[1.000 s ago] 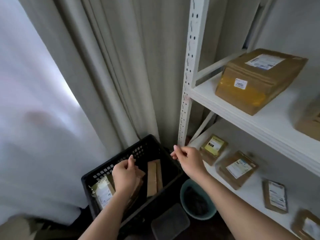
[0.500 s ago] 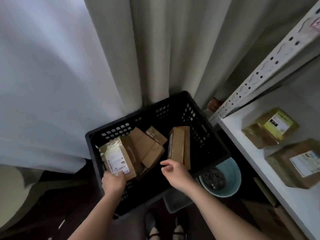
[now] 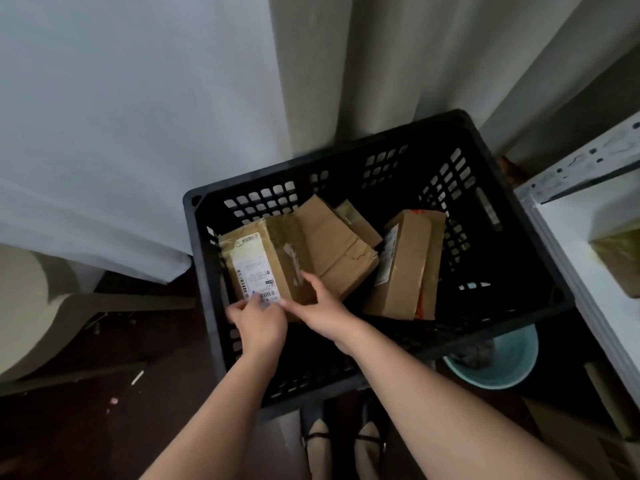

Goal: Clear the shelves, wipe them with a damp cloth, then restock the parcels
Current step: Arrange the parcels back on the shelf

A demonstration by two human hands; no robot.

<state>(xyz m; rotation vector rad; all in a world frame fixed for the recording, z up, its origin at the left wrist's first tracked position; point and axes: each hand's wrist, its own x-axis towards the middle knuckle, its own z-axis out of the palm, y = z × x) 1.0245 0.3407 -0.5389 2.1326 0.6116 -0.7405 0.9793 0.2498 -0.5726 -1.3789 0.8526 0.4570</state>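
A black plastic crate stands on the floor and holds several brown cardboard parcels. A taped parcel with a white label leans at the crate's left side. My left hand grips its lower left corner. My right hand holds its lower right edge, fingers laid on the tape. Behind it lies a plain brown parcel. A tall narrow parcel stands on end at the middle of the crate.
The white shelf edge runs down the right side, with a yellowish parcel on it. A teal bucket sits under the shelf beside the crate. Pale curtains hang behind. My shoes show at the bottom.
My view has dropped from the shelves to the crate. My right hand has moved left from the crate's middle onto the labelled parcel, joining my left hand there.
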